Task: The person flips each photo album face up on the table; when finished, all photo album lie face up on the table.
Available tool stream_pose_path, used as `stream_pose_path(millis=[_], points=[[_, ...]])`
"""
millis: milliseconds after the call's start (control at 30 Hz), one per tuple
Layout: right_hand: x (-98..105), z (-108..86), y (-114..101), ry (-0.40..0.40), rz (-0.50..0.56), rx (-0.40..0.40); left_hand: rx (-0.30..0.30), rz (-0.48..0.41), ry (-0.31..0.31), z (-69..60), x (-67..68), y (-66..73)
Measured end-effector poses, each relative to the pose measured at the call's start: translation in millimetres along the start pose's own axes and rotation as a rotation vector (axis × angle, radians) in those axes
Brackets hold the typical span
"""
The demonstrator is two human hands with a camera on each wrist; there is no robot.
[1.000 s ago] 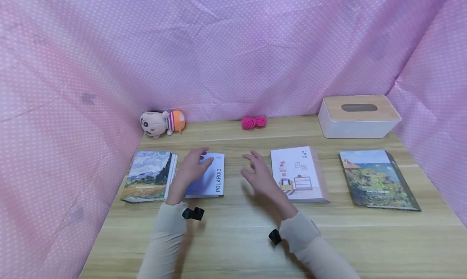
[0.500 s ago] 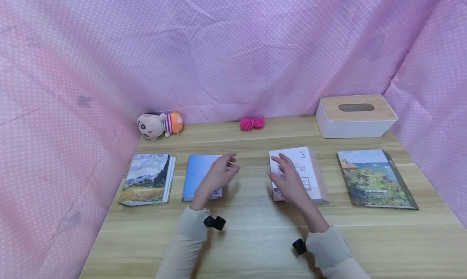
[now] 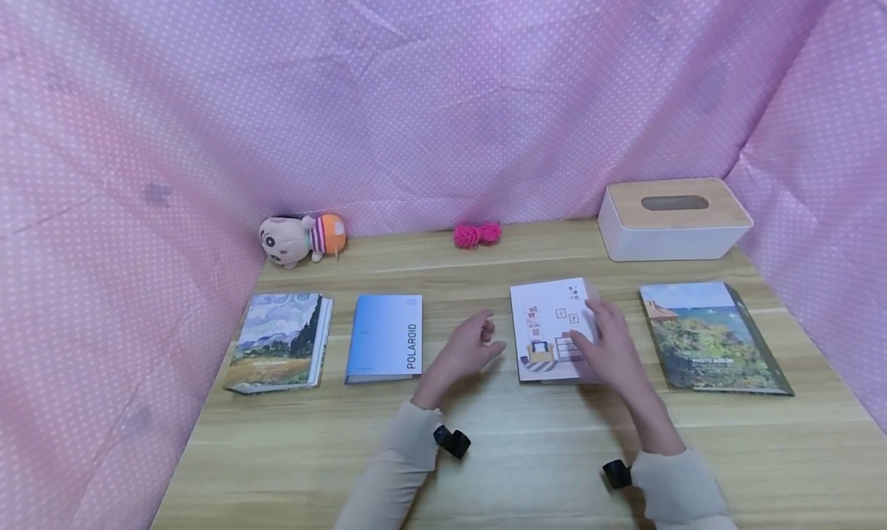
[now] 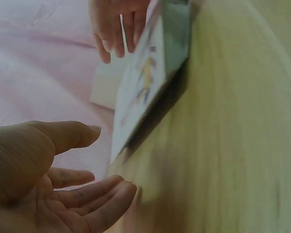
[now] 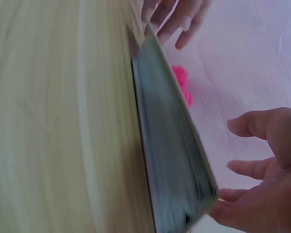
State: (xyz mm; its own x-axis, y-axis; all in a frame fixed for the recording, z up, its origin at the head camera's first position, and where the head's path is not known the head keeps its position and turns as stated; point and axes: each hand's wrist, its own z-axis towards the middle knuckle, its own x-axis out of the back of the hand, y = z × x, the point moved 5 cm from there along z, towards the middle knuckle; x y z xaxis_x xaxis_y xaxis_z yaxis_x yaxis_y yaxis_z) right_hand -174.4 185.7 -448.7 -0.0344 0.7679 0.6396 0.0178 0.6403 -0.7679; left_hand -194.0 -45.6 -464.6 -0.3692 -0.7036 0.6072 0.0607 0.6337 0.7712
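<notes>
A thick white photo album [image 3: 543, 322] with drawn furniture on its cover lies on the table between my hands. My right hand [image 3: 613, 353] is at its right side, fingers spread loosely over the right edge; in the right wrist view the fingertips [image 5: 223, 206] meet or nearly meet a corner, contact being hard to tell. To the album's left, my left hand [image 3: 467, 349] holds nothing, and its relaxed fingers stand apart from the cover. Further left lies a blue album [image 3: 381, 337] marked POLAROID. Landscape-covered albums lie at the far left [image 3: 277, 337] and far right [image 3: 710, 337].
Along the back of the wooden table [image 3: 485, 468] are a plush toy [image 3: 298, 239], a bundle of pink yarn [image 3: 476, 235] and a white tissue box [image 3: 675, 222] with a wooden lid. Pink dotted cloth [image 3: 443, 98] hangs behind and at both sides.
Both hands have moved right. The left has gone from over the blue album to the white album's left side; the right has passed across the white album to its right edge.
</notes>
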Motion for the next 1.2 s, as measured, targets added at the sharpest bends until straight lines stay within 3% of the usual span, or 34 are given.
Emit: stream_pose_path(millis=[100, 300, 500, 667, 867, 1200], points=[[6, 0.7, 10, -0.031, -0.022, -0.016, -0.012, 0.008, -0.020, 7.3, -7.7, 3.0], [7, 2.6, 22, -0.121, -0.028, -0.051, 0.028, -0.031, -0.012, 18.3, -15.7, 3.5], [5, 6.1, 24, -0.160, -0.038, -0.021, 0.049, -0.003, -0.022, 27.1, -24.3, 8.7], [4, 6.1, 26, -0.174, -0.035, -0.053, 0.050, 0.018, -0.025, 31.9, -27.9, 11.9], [3, 3.9, 28, -0.177, 0.036, -0.085, 0.026, 0.003, -0.030, 34.2, -29.9, 13.2], [6, -0.9, 26, -0.165, 0.187, -0.119, 0.119, -0.037, -0.033, 33.1, -32.0, 13.2]])
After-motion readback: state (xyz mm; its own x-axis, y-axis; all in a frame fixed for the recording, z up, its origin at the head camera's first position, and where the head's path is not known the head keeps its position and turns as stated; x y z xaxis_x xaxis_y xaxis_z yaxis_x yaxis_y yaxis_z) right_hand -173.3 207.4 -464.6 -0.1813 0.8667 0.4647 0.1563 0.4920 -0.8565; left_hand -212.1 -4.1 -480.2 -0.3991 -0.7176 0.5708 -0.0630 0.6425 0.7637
